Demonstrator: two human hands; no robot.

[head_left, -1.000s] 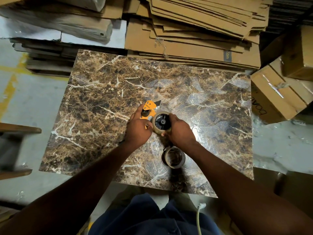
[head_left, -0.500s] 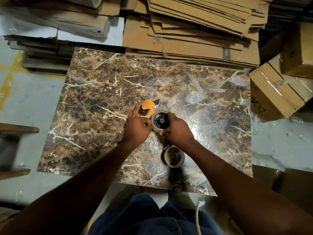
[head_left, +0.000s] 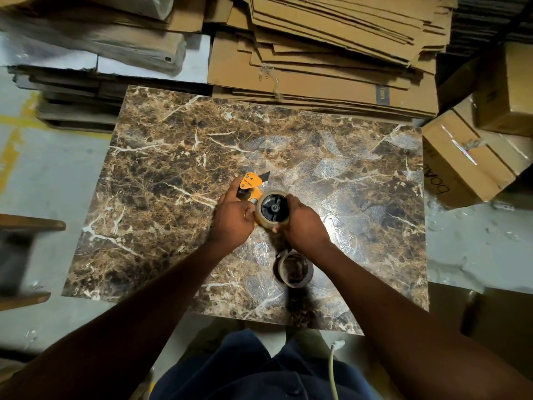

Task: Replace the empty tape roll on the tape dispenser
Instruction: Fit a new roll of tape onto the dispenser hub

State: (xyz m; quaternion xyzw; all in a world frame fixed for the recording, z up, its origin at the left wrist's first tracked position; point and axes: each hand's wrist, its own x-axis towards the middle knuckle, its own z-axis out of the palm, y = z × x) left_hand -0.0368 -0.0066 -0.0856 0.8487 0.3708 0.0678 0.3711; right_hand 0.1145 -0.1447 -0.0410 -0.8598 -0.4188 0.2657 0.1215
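**Q:** In the head view, how far along was the replacement?

**A:** A tape roll point(head_left: 272, 209) sat on the black hub of the tape dispenser point(head_left: 251, 184), which was held just above the desk point(head_left: 173, 157). A second roll point(head_left: 294, 269) stood apart on the desk, near the right wrist. Which of the two was the empty one could not be told with certainty. By judgement, the mounted roll was either being seated or being drawn off, and threading the tape to the blade end remained to be done.

**Q:** Where did the mounted roll lie relative to the fingers?

**A:** The left hand point(head_left: 232, 219) was closed around the dispenser body, its fingers touching the roll's left edge. The right hand point(head_left: 304, 223) was curled around the roll's right and near rim, gripping it. The roll thus lay between both hands, its hub face upward.
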